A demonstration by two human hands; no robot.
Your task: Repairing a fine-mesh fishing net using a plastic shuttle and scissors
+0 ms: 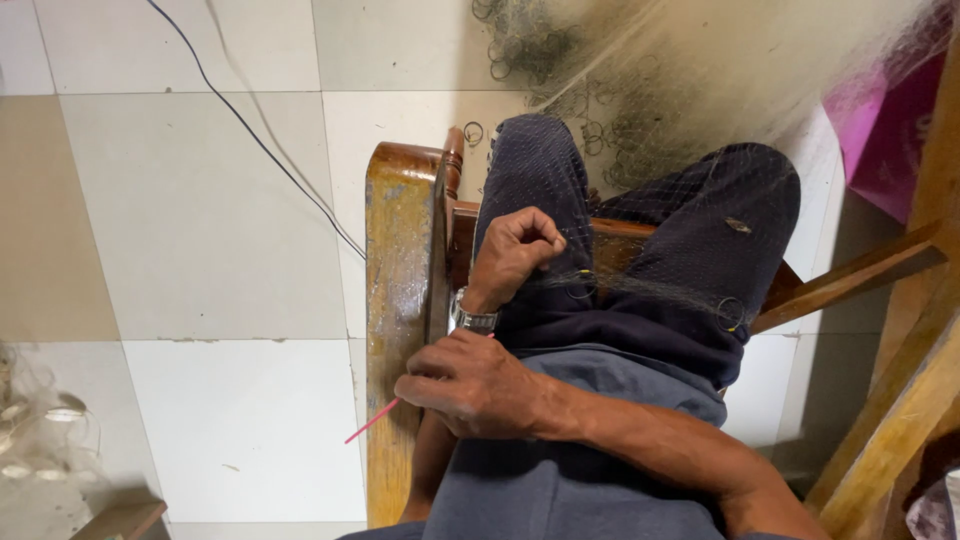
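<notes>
Nearest the camera, the right hand (470,385) reaches across the body from the lower right and is closed around a thin pink needle (370,422), whose tip sticks out to the lower left past the edge of the wooden chair arm (392,300). Just beyond it, the left hand (515,252), with a metal wristwatch (472,318) on its wrist, is clenched in a loose fist, pinching strands of a fine fishing net (650,285) between thumb and fingers and pulling them taut. The net stretches from that pinch across the lap, lying over the dark trousers (690,250) on both thighs, with small rings (730,312) hanging along its edge near the right knee. Farther on, the net rises and gathers into a pale heap (660,70) at the top of the view, with more rings bunched there on the floor. A pink object (890,130) shows behind the netting at the upper right. Pale floor tiles (200,200) spread to the left, crossed by a thin dark cable (250,125), and another tangle of netting (40,440) lies at the lower left edge.
</notes>
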